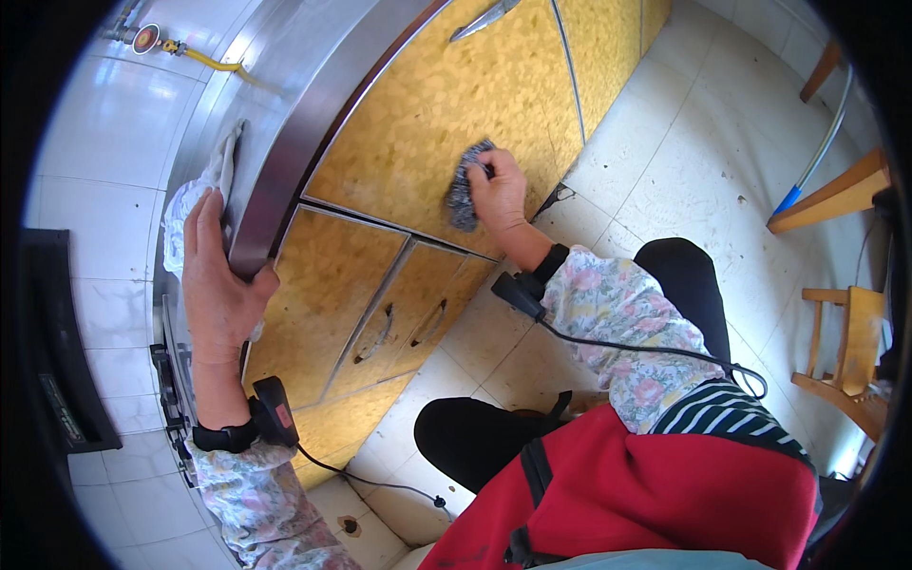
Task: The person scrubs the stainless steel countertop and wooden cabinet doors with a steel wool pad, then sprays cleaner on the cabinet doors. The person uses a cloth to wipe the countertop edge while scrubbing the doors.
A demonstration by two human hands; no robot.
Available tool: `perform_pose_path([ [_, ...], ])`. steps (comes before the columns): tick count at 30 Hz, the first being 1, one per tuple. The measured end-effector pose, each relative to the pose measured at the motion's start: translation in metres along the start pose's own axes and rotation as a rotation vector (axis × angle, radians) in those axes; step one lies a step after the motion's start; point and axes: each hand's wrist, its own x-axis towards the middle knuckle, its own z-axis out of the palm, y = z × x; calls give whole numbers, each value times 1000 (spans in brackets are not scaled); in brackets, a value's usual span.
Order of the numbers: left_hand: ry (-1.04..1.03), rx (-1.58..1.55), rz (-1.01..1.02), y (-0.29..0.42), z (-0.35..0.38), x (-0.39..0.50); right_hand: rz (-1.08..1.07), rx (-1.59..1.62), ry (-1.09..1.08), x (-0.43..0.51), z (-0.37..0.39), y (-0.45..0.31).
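Note:
My right hand (502,189) pinches a grey speckled cleaning cloth (463,203) and presses it to the lower part of a glossy yellow cabinet door (420,135). The cloth looks slightly blurred. My left hand (221,285) is braced on the stainless steel countertop (296,107), fingers on top and thumb over the dark front edge (274,164). Beside and partly behind those fingers lies a crumpled white cloth (203,192). A metal handle (484,20) shows on the yellow door. Below my left hand are smaller yellow doors (335,263) with curved handles.
A gas hob (174,385) adjoins the countertop. A yellow gas hose (210,60) runs from a wall valve. Wooden stools (844,342) stand on the tiled floor (684,171) at right. Black cables (641,347) trail from the wrist devices.

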Motion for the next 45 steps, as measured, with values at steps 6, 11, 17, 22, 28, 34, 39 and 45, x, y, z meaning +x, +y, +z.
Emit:
perform_pose_path([
  [6, 16, 22, 31, -1, -1, 0, 2, -119, -42, 6, -5, -6],
  [11, 28, 17, 15, -2, 1, -1, -433, 103, -241, 4, 29, -90],
  [17, 42, 20, 42, -5, 1, 0, -403, 86, -409, -50, 10, -38],
  [22, 36, 15, 17, -4, 2, -1, -150, -114, -393, -60, -10, 5],
  [28, 37, 23, 11, -5, 3, -1, -371, 142, -370, -40, 28, -73],
  [34, 62, 64, 32, -6, 3, 0, -400, 80, -403, -55, 17, -44],
  [39, 34, 46, 6, -5, 2, -1, -208, -129, -465, -74, -10, 8],
  [45, 52, 77, 21, -4, 4, 0, -431, 94, -472, -57, 19, -43],
])
